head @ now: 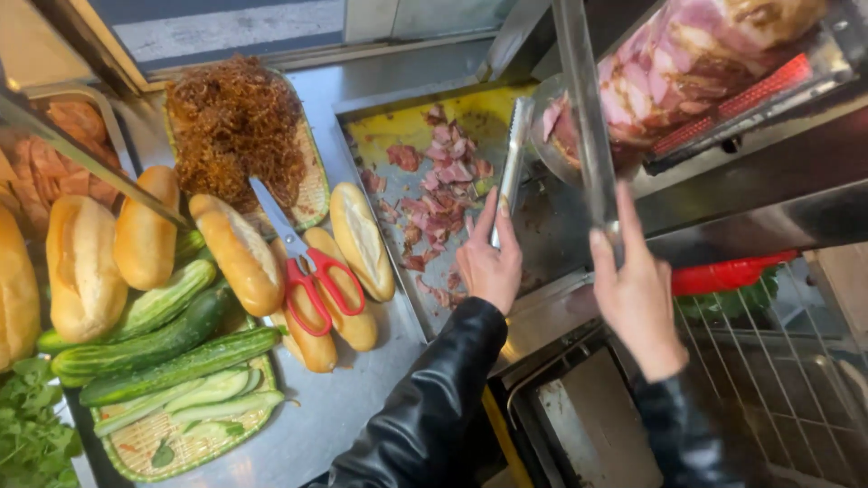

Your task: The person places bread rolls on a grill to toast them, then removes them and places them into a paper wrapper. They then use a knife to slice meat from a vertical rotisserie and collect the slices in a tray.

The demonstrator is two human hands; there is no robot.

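My left hand [488,264] grips the lower end of metal tongs [512,163] that reach up over a steel tray [398,136] strewn with sliced pink meat [443,181]. My right hand [637,294] holds the handle end of a long steel blade [583,117] that rises toward a big stack of layered pink meat [696,54] on a vertical spit at the upper right. Both arms wear black sleeves.
Several bread rolls [240,253] lie left of the tray, with red-handled scissors [312,267] on top. Whole cucumbers [154,348] and cucumber slices fill a woven basket [181,447]. Dried shredded meat [235,122] sits behind. Green herbs [32,434] lie at the bottom left; a wire rack [768,361] at right.
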